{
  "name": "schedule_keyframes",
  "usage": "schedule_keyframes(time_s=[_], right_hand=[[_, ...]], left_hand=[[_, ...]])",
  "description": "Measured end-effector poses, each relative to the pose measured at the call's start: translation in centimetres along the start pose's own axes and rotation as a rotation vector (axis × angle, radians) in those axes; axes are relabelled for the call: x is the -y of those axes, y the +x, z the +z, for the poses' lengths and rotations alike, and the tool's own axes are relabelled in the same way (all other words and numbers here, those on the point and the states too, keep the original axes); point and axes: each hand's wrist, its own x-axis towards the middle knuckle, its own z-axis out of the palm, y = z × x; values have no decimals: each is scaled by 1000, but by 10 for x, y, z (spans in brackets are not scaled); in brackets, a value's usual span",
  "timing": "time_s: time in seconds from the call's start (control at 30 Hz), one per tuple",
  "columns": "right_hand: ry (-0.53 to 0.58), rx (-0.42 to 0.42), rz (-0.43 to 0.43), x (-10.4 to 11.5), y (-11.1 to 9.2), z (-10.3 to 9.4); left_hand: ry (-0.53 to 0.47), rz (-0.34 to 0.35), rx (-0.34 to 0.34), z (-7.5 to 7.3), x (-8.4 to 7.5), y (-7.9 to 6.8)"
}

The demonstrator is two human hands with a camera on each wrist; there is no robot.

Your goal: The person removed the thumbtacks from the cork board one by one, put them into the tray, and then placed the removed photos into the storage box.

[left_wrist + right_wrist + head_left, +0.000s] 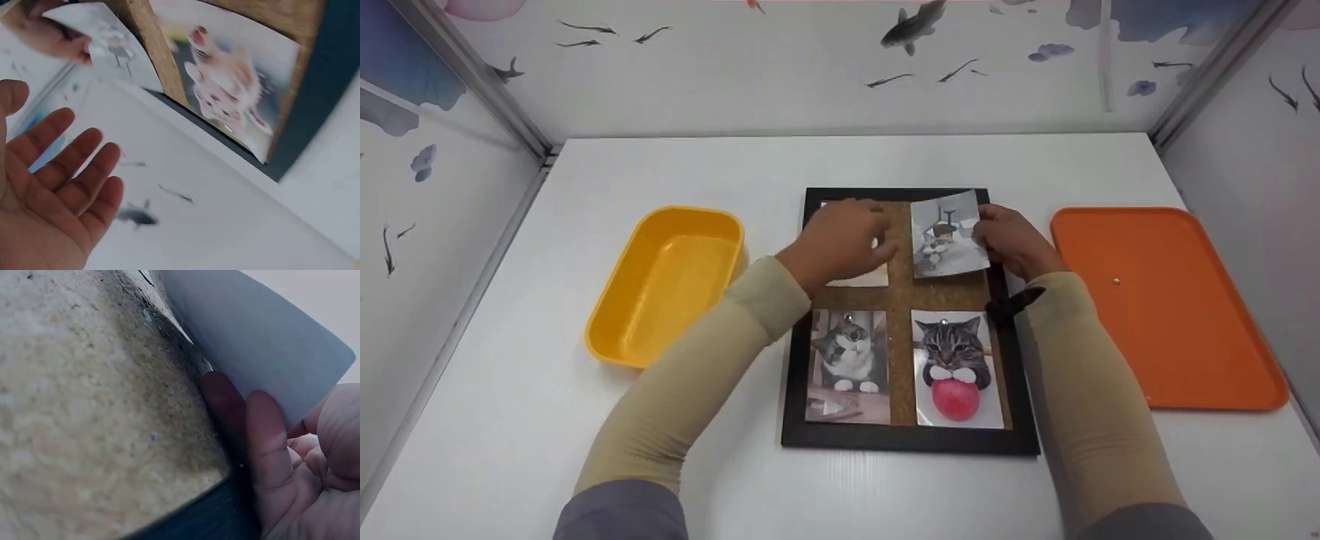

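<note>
My right hand (1018, 238) pinches the right edge of a greyish photo (946, 236), which is tilted over the upper right of a black-framed cork board (900, 330). The right wrist view shows the photo's pale back (253, 337) raised off the cork, with fingertips behind and along its edge. Above the upper left photo hovers my left hand (844, 238), fingers spread and bent slightly, holding nothing. That photo, of a cat with its mouth open (225, 84), is partly covered by the hand in the head view. Two cat photos, left (849, 367) and right (958, 367), lie below, each with a pin at its top.
A yellow bin (667, 300) stands left of the board. To the right lies an orange tray (1185, 315) with one small pin (1116, 282) on it. White panels with painted fish enclose the white table (735, 480) at the back and sides.
</note>
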Motion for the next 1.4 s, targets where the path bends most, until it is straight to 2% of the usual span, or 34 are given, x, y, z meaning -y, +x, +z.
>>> schedule_keyframes(time_s=[0.1,0.2,0.37,0.47,0.57,0.7,0.8,0.87,1.1,1.27,1.4], right_hand=[[11,15,2,0,-1,0],[3,31,10,-2,-1,-1],[9,34,-2,-1,-1,-4],[11,23,17,-2,-1,-6],[-1,19,34,-4,-2,-7],[-2,21,32,-5,-1,-7],[4,25,33,-3,0,-6],[-2,29,30,-1,1,-6],[-9,20,23,1,0,-5],[22,38,-17,-2,5,-5],[26,39,-7,-2,4,-7]], left_hand=[[-83,-76,13,-9,20,-31],[-135,-145,-2,-16,38,-69],[-177,-253,-103,-28,63,-140],[-199,-275,-211,-29,77,-184],[-195,-283,-322,-23,89,-223],[-69,-241,-385,-10,101,-259],[37,-179,-391,1,111,-274],[52,-170,-379,8,116,-280],[-70,-328,-192,23,128,-287],[-105,-382,-144,30,140,-286],[-135,-423,-105,35,146,-286]])
